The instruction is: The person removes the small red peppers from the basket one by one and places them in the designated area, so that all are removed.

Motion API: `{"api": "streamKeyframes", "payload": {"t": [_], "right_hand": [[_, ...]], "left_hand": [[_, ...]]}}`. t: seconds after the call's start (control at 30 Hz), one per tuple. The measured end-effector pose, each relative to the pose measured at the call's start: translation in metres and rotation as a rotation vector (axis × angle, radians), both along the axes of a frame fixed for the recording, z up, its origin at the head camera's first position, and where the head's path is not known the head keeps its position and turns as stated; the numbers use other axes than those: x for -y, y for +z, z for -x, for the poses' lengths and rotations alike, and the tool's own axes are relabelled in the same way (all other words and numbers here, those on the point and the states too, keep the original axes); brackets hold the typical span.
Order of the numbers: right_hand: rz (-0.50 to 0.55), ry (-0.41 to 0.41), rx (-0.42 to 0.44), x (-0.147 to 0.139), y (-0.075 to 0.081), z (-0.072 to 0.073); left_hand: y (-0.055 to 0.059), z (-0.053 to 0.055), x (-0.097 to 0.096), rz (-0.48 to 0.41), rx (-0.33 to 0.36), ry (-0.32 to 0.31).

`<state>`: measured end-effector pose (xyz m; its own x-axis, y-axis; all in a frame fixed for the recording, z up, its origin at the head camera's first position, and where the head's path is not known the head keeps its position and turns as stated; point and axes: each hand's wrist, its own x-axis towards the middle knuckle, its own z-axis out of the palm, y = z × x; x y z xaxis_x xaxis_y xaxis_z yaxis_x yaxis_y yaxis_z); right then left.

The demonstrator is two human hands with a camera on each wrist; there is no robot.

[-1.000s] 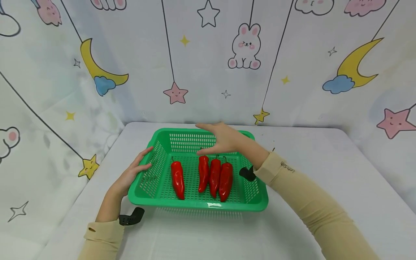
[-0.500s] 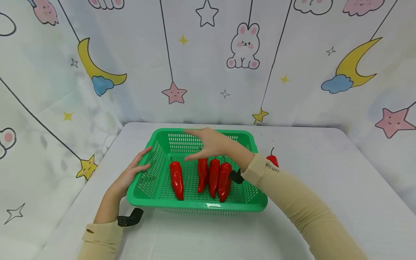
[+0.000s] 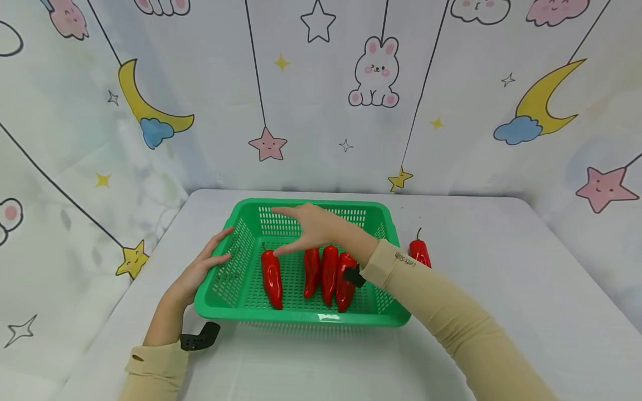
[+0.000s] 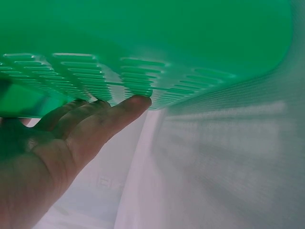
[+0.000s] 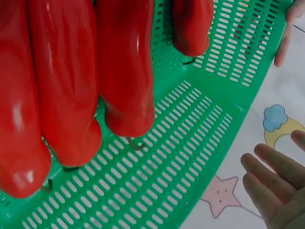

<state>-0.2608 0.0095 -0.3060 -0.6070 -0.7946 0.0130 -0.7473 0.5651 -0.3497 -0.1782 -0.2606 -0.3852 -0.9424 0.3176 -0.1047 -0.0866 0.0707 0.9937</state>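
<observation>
A green plastic basket (image 3: 301, 317) with slotted walls stands in the middle of the table in the head view. My left hand (image 3: 199, 274) rests against its left side. In the left wrist view, the straight fingers (image 4: 107, 124) of that hand lie along the outer wall under the rim. Inside the basket, one red pepper (image 3: 272, 281) lies to the left and three more (image 3: 329, 275) lie side by side on the right. My right hand (image 3: 313, 227) hovers over the basket, holding nothing, thumb and fingers spread apart; its thumb overlaps the left pepper's top in the head view.
Another red pepper (image 3: 419, 252) lies on the white table (image 3: 501, 250) to the right of the basket, partly hidden by the right sleeve. A patterned backdrop (image 3: 311, 100) rises behind the table's far edge.
My right hand has moved left and slightly nearer above the basket, uncovering the pepper on the table at right. The left hand and the basket look still.
</observation>
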Motion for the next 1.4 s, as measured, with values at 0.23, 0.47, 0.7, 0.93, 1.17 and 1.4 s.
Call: {"api": "streamKeyframes", "payload": {"t": [0.23, 0.47, 0.7, 0.93, 1.17, 1.4], "right_hand": [[-0.034, 0.034, 0.019, 0.009, -0.007, -0.002], [-0.081, 0.026, -0.018, 0.013, -0.014, -0.002], [-0.131, 0.038, -0.006, 0.017, -0.025, -0.004], [-0.154, 0.076, -0.022, 0.026, -0.032, -0.003], [-0.171, 0.115, 0.002, 0.034, -0.037, -0.005], [-0.206, 0.1, 0.004, 0.038, -0.042, -0.009]], "left_hand": [[-0.003, -0.001, 0.0, -0.034, 0.009, -0.02], [-0.003, -0.001, -0.001, -0.033, 0.003, -0.024], [-0.001, 0.0, 0.0, -0.019, -0.001, -0.016], [0.0, 0.002, 0.002, -0.021, 0.004, -0.014], [0.001, 0.002, 0.003, -0.022, -0.006, -0.017], [0.001, 0.0, 0.001, -0.017, -0.01, -0.025]]}}
